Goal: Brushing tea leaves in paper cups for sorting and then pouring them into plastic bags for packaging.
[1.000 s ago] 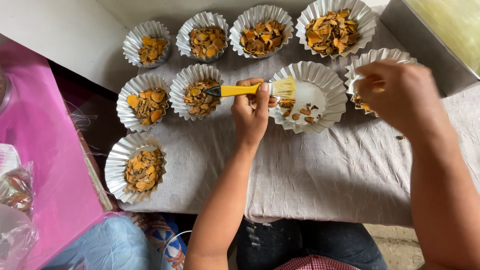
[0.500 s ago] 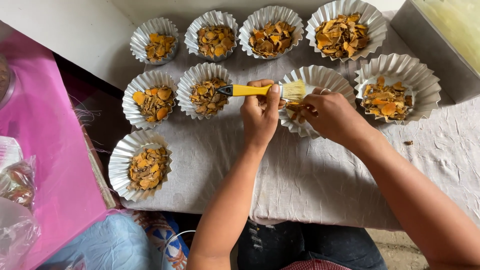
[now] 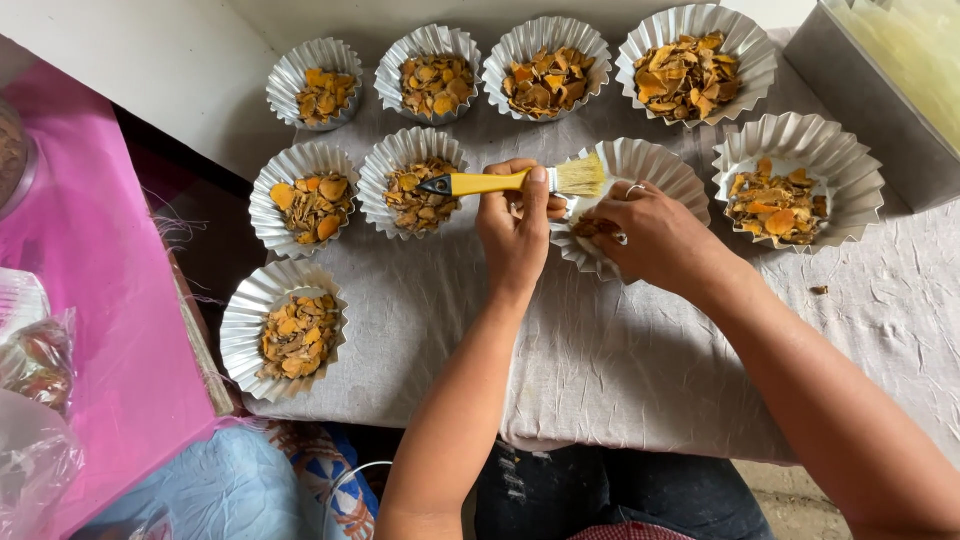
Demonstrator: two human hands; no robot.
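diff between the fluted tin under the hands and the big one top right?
The tin under the hands looks nearly empty, with only a few slices by the fingers; the top-right tin is heaped with orange-brown slices. The first is partly covered by the right hand and the brush held in the left hand; the second sits untouched. Both are silvery fluted tins of similar size on the grey cloth.
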